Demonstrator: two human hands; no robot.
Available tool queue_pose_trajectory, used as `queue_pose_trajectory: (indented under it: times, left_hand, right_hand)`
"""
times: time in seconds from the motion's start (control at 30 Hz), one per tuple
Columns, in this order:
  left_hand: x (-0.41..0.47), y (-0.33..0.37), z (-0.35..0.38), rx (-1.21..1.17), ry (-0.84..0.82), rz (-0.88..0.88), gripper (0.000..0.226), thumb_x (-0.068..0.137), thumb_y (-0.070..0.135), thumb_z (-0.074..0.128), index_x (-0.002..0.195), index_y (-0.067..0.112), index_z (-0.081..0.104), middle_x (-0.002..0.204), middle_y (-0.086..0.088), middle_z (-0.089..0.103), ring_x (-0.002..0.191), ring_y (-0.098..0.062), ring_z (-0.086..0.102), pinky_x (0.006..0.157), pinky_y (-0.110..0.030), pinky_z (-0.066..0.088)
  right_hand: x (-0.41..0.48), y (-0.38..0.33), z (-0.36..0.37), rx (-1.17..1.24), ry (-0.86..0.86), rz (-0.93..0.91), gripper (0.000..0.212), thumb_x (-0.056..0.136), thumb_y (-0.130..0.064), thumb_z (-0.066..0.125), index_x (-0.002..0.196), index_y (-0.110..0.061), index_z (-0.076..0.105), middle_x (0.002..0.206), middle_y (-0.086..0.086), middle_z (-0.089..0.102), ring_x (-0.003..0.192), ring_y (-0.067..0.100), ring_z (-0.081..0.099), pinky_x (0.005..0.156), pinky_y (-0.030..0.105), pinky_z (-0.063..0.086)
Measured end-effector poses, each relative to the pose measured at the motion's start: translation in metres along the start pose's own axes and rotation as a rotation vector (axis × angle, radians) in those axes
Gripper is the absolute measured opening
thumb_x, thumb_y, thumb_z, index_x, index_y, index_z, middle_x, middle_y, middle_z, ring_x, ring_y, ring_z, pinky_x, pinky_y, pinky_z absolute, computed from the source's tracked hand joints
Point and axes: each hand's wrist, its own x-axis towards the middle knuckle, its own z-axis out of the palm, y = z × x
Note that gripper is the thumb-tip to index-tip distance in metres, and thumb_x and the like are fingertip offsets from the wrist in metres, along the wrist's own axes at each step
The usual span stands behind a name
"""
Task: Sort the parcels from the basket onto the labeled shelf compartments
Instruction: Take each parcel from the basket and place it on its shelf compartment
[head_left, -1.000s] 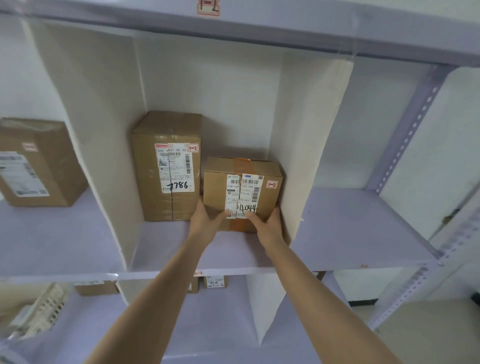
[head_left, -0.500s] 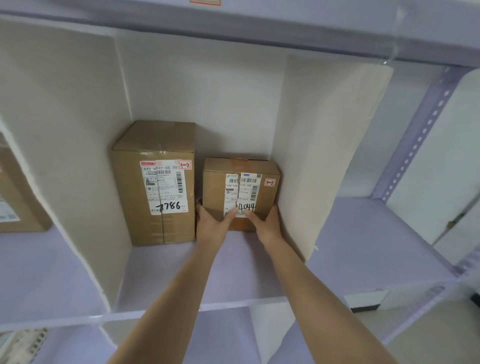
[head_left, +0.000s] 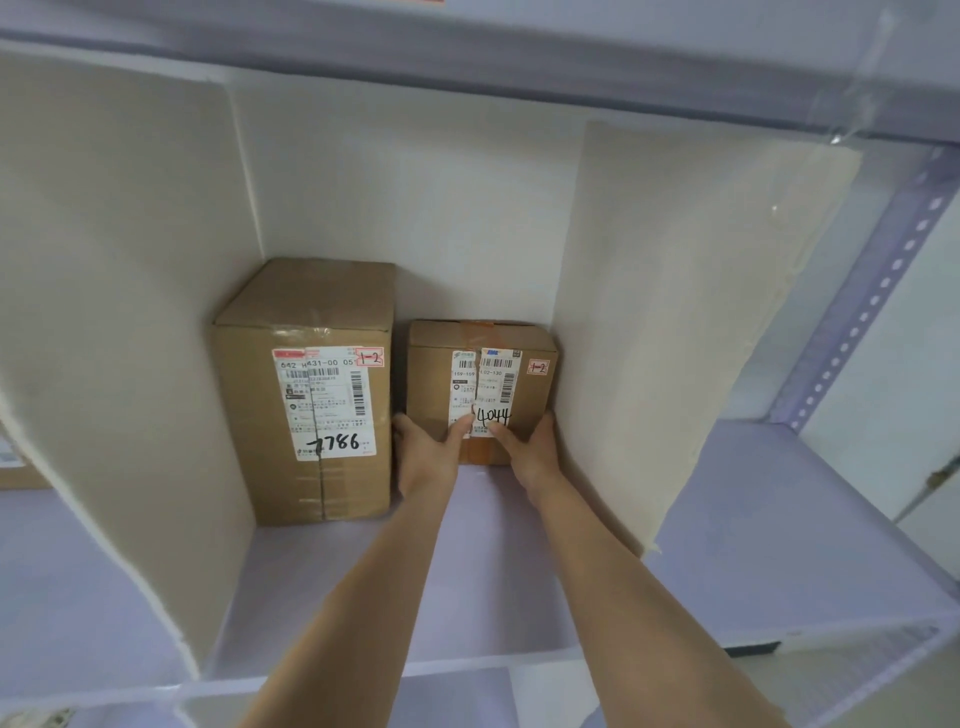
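Lavender shelf board (head_left: 519, 597) with white divider panels forms the middle compartment, bounded by the left panel (head_left: 119, 322) and the right panel (head_left: 675, 322) under a grey upper shelf (head_left: 519, 57). Two cardboard parcels stand at the back of this compartment. Tall parcel (head_left: 306, 395) — upright, on the left, label marked "7786" and a red-edged tag reading "1-2". Small parcel (head_left: 480, 389) — just beside it on the right, resting on the board, label marked "4044", also tagged "1-2", with orange tape across its top. Left hand (head_left: 426, 457) clasps the lower left corner of the small parcel, thumb laid on the front label; right hand (head_left: 530, 452) clasps the lower right corner, thumb pressed beneath the handwritten number. Both forearms reach in from below. Perforated upright post (head_left: 862, 301) stands at the right; the neighbouring right-hand compartment (head_left: 779, 519) adjoins the divider.
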Motion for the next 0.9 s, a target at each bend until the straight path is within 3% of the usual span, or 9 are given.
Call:
queue_pose_trajectory:
  times: [0.27, 0.4, 0.47, 0.57, 0.7, 0.9]
  left_hand:
    - [0.003, 0.002, 0.009, 0.032, 0.09, -0.034, 0.102, 0.068, 0.061, 0.074, 0.14, 0.003, 0.029, 0.14, -0.02, 0.047, 0.129, -0.035, 0.046, 0.098, -0.044, 0.045]
    - [0.001, 0.003, 0.01, 0.03, 0.112, -0.037, 0.102, 0.068, 0.061, 0.075, 0.138, 0.002, 0.031, 0.138, -0.021, 0.048, 0.128, -0.036, 0.047, 0.096, -0.044, 0.045]
    - [0.001, 0.004, 0.009, 0.034, 0.104, -0.035, 0.104, 0.068, 0.061, 0.074, 0.14, 0.001, 0.029, 0.14, -0.022, 0.045, 0.13, -0.035, 0.045, 0.098, -0.044, 0.043]
    - [-0.002, 0.005, 0.006, 0.012, 0.069, -0.056, 0.104, 0.069, 0.061, 0.073, 0.142, 0.002, 0.026, 0.143, -0.021, 0.042, 0.133, -0.034, 0.041, 0.103, -0.043, 0.041]
    - [-0.016, 0.004, 0.006, -0.067, 0.074, -0.082, 0.1, 0.071, 0.052, 0.077, 0.14, -0.003, 0.03, 0.143, -0.024, 0.039, 0.135, -0.036, 0.036, 0.108, -0.04, 0.035]
    - [-0.029, 0.008, -0.003, -0.036, 0.014, -0.087, 0.095, 0.084, 0.043, 0.07, 0.148, -0.005, 0.019, 0.148, -0.025, 0.032, 0.138, -0.036, 0.031, 0.112, -0.038, 0.026]
  right_hand:
    - [0.012, 0.009, 0.005, 0.002, 0.054, -0.022, 0.064, 0.081, -0.002, 0.074, 0.135, -0.004, 0.039, 0.126, 0.005, 0.058, 0.111, 0.013, 0.056, 0.091, 0.02, 0.044]
    - [0.013, 0.009, 0.007, -0.009, 0.071, -0.026, 0.063, 0.081, -0.002, 0.075, 0.133, -0.004, 0.04, 0.121, 0.002, 0.058, 0.108, 0.012, 0.056, 0.075, 0.001, 0.043]
    - [0.012, 0.008, 0.006, -0.018, 0.062, -0.02, 0.064, 0.081, -0.002, 0.074, 0.134, -0.004, 0.038, 0.12, 0.0, 0.056, 0.109, 0.011, 0.055, 0.071, -0.002, 0.041]
    - [0.011, 0.008, 0.006, -0.026, 0.07, 0.007, 0.063, 0.081, -0.004, 0.075, 0.134, -0.005, 0.04, 0.12, 0.0, 0.057, 0.108, 0.012, 0.056, 0.075, 0.001, 0.043]
    - [0.003, 0.008, 0.011, -0.044, 0.149, 0.06, 0.06, 0.077, -0.014, 0.081, 0.127, -0.005, 0.05, 0.124, 0.01, 0.066, 0.113, 0.022, 0.064, 0.094, 0.03, 0.05]
    - [-0.005, -0.012, 0.01, -0.116, 0.202, 0.162, 0.063, 0.075, -0.015, 0.082, 0.127, 0.0, 0.051, 0.127, 0.016, 0.064, 0.116, 0.025, 0.063, 0.089, 0.023, 0.046]
